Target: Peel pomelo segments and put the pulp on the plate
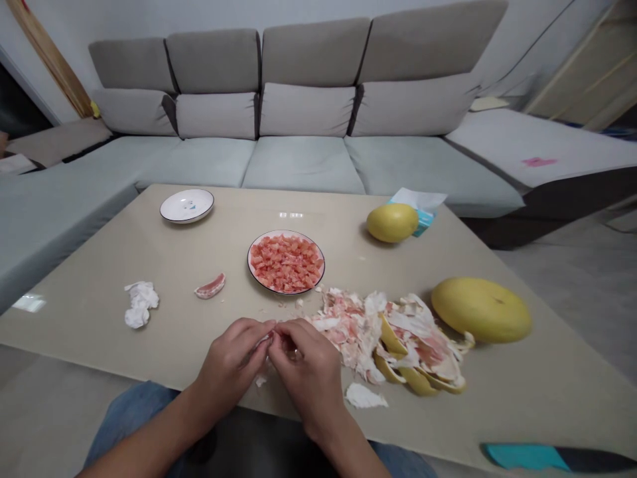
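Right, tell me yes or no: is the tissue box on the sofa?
No, the tissue box sits on the table, behind the pomelo.

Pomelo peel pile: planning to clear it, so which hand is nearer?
Right hand, close beside the pomelo peel pile; left hand sits farther away, past the right hand.

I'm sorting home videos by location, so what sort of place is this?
It looks like a living room in a home: a large grey fabric sectional sofa runs behind a low glossy beige coffee table, with a blue-and-white tissue box at the table's far edge.
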A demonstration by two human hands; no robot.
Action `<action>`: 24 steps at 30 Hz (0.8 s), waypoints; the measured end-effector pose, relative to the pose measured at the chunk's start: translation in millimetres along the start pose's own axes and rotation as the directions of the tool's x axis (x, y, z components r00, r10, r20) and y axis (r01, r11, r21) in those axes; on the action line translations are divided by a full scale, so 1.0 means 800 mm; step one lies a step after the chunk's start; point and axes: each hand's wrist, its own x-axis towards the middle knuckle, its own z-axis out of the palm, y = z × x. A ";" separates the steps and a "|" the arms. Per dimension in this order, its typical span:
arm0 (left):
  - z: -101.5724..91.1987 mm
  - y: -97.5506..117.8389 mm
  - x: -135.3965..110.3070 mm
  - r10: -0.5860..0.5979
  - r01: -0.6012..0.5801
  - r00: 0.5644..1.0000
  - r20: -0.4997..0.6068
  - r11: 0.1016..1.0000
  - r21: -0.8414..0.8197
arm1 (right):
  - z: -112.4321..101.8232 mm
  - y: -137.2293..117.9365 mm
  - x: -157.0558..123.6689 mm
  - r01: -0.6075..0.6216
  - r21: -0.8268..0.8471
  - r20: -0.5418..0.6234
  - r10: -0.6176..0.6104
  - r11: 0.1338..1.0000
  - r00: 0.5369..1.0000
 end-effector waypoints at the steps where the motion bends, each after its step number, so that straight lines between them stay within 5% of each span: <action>1: 0.000 0.001 0.001 -0.020 0.020 1.000 -0.011 1.000 -0.021 | -0.001 -0.001 0.002 -0.055 0.038 0.011 0.055 0.998 0.998; 10: -0.009 0.006 0.009 -0.272 0.272 0.962 0.027 0.941 -0.200 | -0.008 -0.009 0.010 -0.494 0.339 0.248 0.431 0.800 0.868; 15: -0.017 0.004 0.013 -0.375 0.407 0.913 0.162 0.862 -0.301 | -0.010 -0.009 0.017 -0.627 0.424 0.416 0.475 0.653 0.775; 18: -0.022 0.004 0.016 -0.444 0.513 0.857 0.261 0.777 -0.365 | -0.010 -0.007 0.018 -0.649 0.417 0.479 0.453 0.636 0.752; 21: -0.025 0.005 0.019 -0.435 0.508 0.859 0.269 0.790 -0.343 | -0.007 -0.003 0.014 -0.532 0.348 0.402 0.389 0.772 0.829; 24: -0.024 0.005 0.020 -0.395 0.446 0.892 0.222 0.851 -0.278 | -0.002 0.002 0.008 -0.224 0.163 0.207 0.189 0.961 0.960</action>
